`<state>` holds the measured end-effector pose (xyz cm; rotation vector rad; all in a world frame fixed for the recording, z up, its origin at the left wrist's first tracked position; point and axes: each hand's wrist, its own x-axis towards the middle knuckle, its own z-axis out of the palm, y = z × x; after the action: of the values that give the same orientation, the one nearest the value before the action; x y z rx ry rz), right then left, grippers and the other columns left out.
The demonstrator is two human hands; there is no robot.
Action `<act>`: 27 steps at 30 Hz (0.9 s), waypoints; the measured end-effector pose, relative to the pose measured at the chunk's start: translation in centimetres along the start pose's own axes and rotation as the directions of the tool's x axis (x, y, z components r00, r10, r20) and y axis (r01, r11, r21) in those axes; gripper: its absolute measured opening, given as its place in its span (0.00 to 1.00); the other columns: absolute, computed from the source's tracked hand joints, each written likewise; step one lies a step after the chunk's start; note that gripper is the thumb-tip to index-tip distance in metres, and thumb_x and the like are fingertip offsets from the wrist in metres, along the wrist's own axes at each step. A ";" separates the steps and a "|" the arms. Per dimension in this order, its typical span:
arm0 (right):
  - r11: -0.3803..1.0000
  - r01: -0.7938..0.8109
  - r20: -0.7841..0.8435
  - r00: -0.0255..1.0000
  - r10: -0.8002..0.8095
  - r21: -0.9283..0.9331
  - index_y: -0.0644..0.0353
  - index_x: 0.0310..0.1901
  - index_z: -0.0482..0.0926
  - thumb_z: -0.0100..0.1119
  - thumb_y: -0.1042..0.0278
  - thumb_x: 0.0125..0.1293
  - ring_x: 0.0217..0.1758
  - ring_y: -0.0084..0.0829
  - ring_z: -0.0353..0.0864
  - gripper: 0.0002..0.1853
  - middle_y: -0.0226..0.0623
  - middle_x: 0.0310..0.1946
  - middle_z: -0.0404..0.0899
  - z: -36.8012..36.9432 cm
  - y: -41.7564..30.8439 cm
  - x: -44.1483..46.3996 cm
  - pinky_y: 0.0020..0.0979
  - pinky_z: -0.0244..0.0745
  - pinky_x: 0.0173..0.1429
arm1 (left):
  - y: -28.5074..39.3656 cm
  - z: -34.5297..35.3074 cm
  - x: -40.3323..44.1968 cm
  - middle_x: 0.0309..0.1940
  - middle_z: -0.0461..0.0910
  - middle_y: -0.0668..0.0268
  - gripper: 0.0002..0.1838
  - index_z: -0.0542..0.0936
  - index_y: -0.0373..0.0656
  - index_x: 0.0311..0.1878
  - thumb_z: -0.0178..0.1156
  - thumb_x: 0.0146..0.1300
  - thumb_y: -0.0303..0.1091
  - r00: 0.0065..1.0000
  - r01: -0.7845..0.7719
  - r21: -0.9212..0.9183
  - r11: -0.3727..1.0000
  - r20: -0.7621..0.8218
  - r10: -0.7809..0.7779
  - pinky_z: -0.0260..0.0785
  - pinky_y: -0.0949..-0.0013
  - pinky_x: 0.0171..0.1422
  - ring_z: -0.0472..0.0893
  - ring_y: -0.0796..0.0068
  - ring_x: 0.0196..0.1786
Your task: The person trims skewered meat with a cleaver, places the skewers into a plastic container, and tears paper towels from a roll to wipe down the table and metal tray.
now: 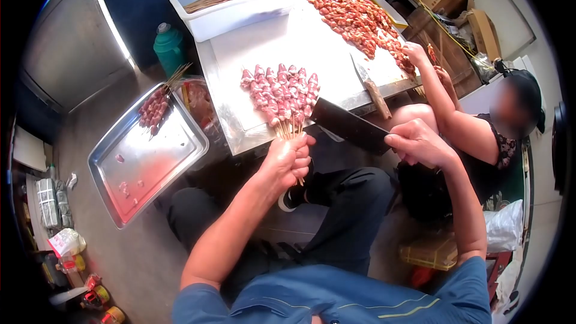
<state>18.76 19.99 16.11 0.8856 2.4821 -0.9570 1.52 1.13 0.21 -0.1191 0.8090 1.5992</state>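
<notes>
In our left hand (287, 159) we grip a bunch of skewers (282, 93), fingers curled tightly around the bare sticks, whose ends poke out below the fist. The skewers fan out over the near edge of the surface (288, 42), their threaded pieces of dark pink meat side by side above its white top. Our right hand (417, 142) is wrapped round the grip end of a dark cleaver (351, 125), off the near edge. Its broad blade slants towards the skewers, and its far end is just beside the lowest meat on their right; we cannot tell whether the two touch.

At the far left corner of the surface we see a white tub (240, 21) with more loaded skewers inside. A large heap of reddish meat (360, 21) spreads from the far edge down to the right end. Near that heap, a wooden-handled knife (377, 97) lies across the near edge, its handle jutting past it. Beside the right end sits a co-worker (465, 129), one hand (414, 53) at the edge of the heap, close to an upright skewer with meat on it.

Off the left edge we have a metal tray (162, 168), a small bundle of meat skewers (155, 111) at its far corner and some scraps near the opposite end. A teal flask (170, 48) stands beyond it.
</notes>
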 end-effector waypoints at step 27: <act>0.990 0.088 -0.085 0.993 -0.079 0.112 0.66 0.27 0.73 0.49 0.55 0.72 0.15 0.22 0.74 0.22 0.31 0.16 0.73 1.0 -4.5 7.4 0.26 0.70 0.20 | 0.4 0.7 0.3 0.14 0.54 0.78 0.06 0.70 0.41 0.41 0.49 0.73 0.33 1.000 0.020 -0.005 1.000 0.010 -0.020 0.42 0.78 0.15 0.50 0.87 0.14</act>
<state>10.29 19.88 13.86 0.8777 2.5715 -1.1237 1.37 1.80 0.76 -0.1226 0.7932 1.5819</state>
